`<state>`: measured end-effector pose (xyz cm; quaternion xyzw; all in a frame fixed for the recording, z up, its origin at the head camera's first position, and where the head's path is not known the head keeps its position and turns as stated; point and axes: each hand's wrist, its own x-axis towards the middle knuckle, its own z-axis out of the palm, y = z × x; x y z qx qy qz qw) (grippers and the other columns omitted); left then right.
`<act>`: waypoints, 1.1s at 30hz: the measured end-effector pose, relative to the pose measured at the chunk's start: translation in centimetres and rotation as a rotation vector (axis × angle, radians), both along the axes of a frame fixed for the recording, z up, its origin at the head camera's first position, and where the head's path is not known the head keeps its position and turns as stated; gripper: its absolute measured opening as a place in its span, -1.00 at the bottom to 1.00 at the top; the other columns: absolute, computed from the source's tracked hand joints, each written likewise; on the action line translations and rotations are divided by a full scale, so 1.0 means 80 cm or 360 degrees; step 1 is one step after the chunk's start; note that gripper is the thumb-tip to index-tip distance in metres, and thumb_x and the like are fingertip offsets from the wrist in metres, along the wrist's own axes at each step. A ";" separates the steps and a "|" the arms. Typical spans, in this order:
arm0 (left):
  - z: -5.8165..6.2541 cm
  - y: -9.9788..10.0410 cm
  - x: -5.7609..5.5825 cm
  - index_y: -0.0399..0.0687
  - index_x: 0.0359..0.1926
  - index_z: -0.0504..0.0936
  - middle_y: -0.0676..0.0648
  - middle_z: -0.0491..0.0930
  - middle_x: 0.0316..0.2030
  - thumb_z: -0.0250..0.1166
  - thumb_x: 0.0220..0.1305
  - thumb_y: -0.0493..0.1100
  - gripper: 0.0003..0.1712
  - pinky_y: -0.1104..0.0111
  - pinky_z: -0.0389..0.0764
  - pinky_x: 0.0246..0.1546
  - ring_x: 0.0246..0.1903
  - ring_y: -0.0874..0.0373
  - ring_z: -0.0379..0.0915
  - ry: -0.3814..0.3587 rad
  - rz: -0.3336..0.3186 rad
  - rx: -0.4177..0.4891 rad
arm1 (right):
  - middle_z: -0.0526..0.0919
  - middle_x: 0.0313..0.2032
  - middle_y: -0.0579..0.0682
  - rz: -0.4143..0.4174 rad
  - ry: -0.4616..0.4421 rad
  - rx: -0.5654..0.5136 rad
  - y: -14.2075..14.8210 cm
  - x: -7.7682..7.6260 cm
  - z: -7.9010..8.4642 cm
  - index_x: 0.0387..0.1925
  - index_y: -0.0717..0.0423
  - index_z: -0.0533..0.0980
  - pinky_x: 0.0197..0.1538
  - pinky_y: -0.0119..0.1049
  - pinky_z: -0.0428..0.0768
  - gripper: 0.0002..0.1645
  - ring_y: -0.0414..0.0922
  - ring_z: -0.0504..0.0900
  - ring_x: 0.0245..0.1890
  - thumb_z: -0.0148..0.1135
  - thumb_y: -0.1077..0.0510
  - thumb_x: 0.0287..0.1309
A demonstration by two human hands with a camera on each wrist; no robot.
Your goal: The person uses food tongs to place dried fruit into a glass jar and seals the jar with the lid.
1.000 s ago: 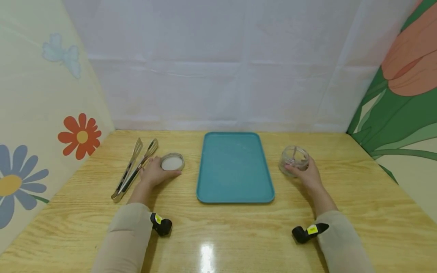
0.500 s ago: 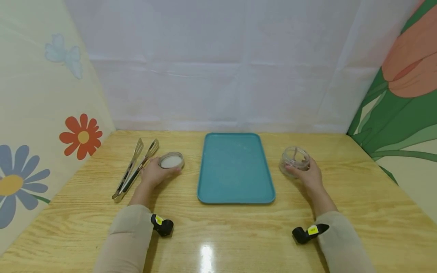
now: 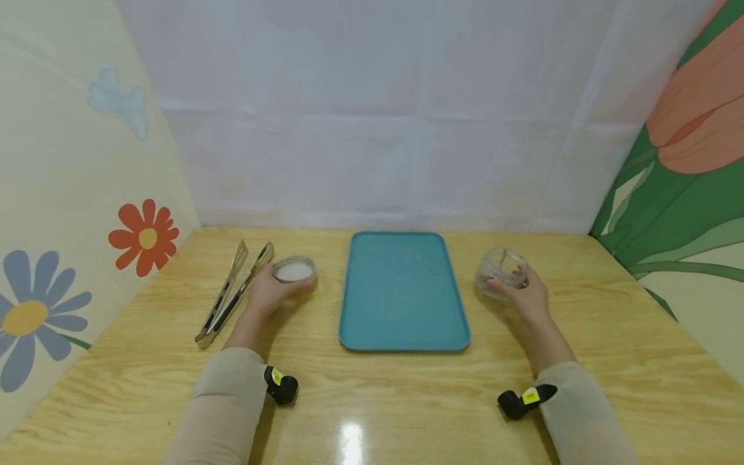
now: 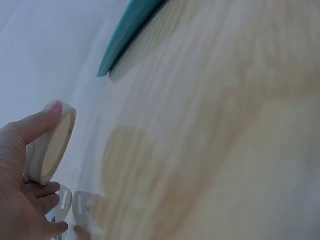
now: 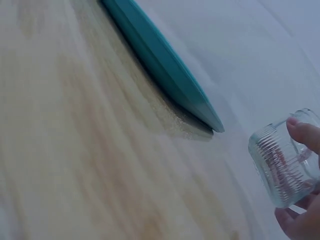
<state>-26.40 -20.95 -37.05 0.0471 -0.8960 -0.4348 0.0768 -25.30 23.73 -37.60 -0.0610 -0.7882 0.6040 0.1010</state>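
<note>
In the head view my left hand (image 3: 267, 294) holds a round, shallow, lid-like piece (image 3: 294, 270) with a white middle and a clear-looking rim. Up close in the left wrist view, my thumb presses its edge and fingers support the opposite side, the lid-like piece (image 4: 58, 145) held off the tabletop. My right hand (image 3: 529, 300) grips a clear glass jar (image 3: 488, 276) from its right side. The right wrist view shows the jar (image 5: 272, 160) with ribbed walls and something brownish inside, not clearly readable. It too appears raised from the table.
A blue-green tray (image 3: 403, 294) lies on the wooden table (image 3: 383, 400) between my hands. Metal tongs (image 3: 235, 298) with slotted ends and dark grips lie just left of my left hand. A white cloth backdrop (image 3: 372, 116) rises behind, with flower-printed panels on both sides.
Both hands have risen slightly, lifting the lid-like piece and the jar. The head view has tilted a little, so the tray and tongs sit lower in it.
</note>
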 end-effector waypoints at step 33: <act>0.041 0.064 -0.017 -0.35 0.08 0.13 -0.30 0.29 -0.09 0.43 -0.28 -0.06 -0.06 0.13 0.33 -0.14 -0.11 -0.14 0.26 0.0136 -0.0139 0.0242 | 0.22 0.09 0.21 0.0272 0.0158 0.0078 -0.088 -0.017 0.050 0.20 0.19 0.14 -0.06 -0.11 0.32 -0.06 0.05 0.26 0.00 0.39 0.12 -0.24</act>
